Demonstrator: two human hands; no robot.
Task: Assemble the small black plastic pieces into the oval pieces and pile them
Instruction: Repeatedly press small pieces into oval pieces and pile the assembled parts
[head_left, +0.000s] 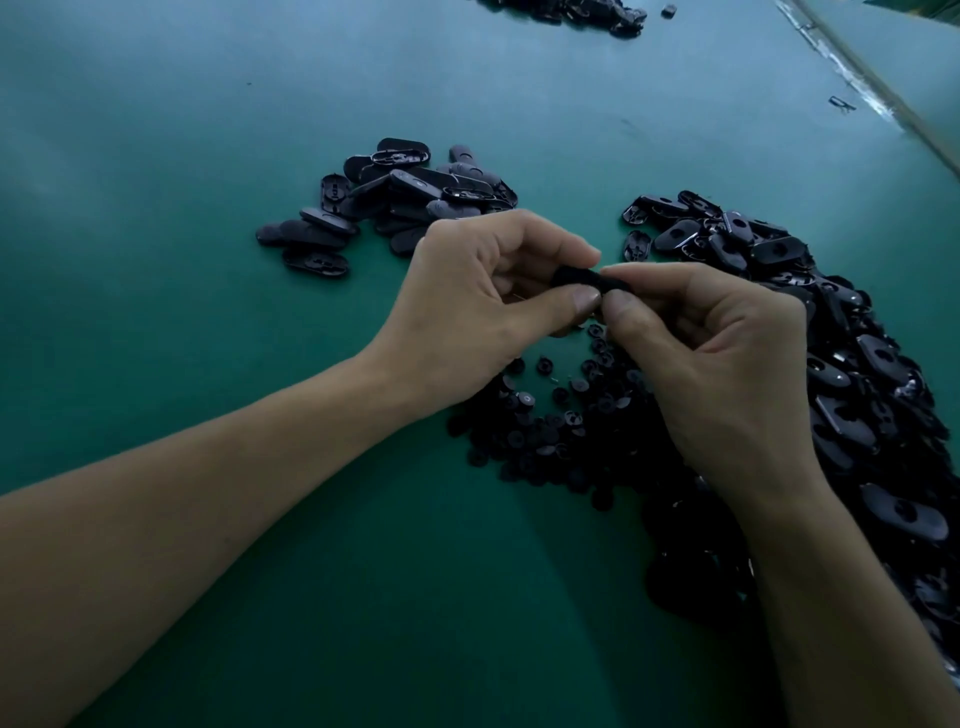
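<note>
We see both hands, left hand (467, 306) and right hand (711, 364), pinching one oval piece (587, 278) above the small pieces (550, 421) on the green counter (208, 156).

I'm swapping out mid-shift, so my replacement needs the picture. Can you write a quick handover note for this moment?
Hands: left hand and right hand both pinch one oval piece above the table; whether its insert is seated, cannot tell.
Parts: small round pieces under the hands, big oval heap at right.
Done: smaller pile beyond the left hand, apparently.
Left: most of the heap.
</note>
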